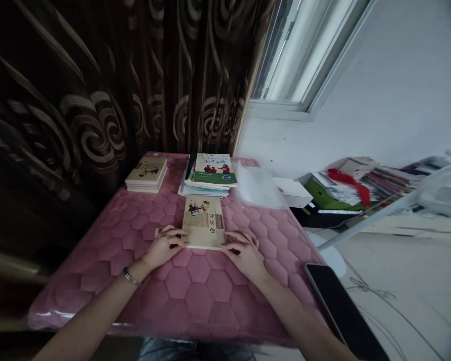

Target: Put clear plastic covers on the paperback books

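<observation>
A beige paperback book [203, 220] with dark drawings and lettering lies flat on the pink padded tablecloth [199, 296], its cover up. My left hand [166, 244] pinches its near left edge between thumb and fingers. At the opposite edge, my right hand [244, 250] grips the book the same way. A metal bracelet [131, 277] circles my left wrist. Just beyond the book stands a pile of larger books topped by a green and white textbook [212, 170]. Farther left is a neat stack of similar beige books [146, 174].
A clear plastic sheet [261, 188] lies at the table's back right. Beside the table are a white box [293, 192] and piled papers with a red cloth [349, 183]. A black phone-shaped object [342, 306] sits at the right edge. A dark patterned curtain [135, 75] hangs behind.
</observation>
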Motion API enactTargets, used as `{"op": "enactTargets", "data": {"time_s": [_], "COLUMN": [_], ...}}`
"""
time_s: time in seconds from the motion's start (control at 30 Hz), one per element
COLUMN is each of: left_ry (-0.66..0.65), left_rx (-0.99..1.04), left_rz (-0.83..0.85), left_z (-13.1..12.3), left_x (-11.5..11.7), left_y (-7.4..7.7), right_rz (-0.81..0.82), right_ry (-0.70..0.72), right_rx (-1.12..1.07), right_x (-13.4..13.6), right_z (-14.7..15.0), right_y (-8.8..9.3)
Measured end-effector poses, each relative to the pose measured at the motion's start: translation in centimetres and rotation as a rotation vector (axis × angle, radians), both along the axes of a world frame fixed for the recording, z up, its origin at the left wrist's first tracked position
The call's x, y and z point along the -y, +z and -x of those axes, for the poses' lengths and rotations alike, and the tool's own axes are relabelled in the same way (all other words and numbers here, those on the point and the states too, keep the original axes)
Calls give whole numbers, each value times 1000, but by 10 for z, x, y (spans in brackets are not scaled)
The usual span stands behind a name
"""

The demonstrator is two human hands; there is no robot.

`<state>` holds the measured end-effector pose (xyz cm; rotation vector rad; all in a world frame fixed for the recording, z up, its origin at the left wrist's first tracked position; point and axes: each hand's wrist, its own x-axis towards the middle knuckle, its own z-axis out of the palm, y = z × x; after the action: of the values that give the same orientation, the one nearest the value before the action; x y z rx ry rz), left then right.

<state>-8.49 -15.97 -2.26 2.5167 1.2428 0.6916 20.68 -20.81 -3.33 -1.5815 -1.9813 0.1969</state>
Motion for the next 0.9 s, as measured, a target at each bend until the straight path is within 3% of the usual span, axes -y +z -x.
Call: {"op": "enactTargets", "data": {"time_s": [0.2,0.33,0.47,0.53,0.7,0.9], "left_ry": [-26,-25,348,497,521,550], "left_rx": [148,386,655,699,644,532], "left_rz": [67,327,841,970,1090,1005], "left_z": [-1,-2,-12,-20,-37,-48], "left_x": [1,1,-8,-17,-44,-60], "left_y": [-4,4,23,30,33,20], "right_rz": [47,68,175,260,401,389], "right_ry": [1,149,23,-28,-76,-104], "right_rx": [-68,-292,-579,-700,-745,-712], "right_x": [1,-4,-21,-32,-50,-56], "right_z": [1,-10,-17,-15,-2,1], "right_y": [1,-2,-6,-7,-4,-6]}}
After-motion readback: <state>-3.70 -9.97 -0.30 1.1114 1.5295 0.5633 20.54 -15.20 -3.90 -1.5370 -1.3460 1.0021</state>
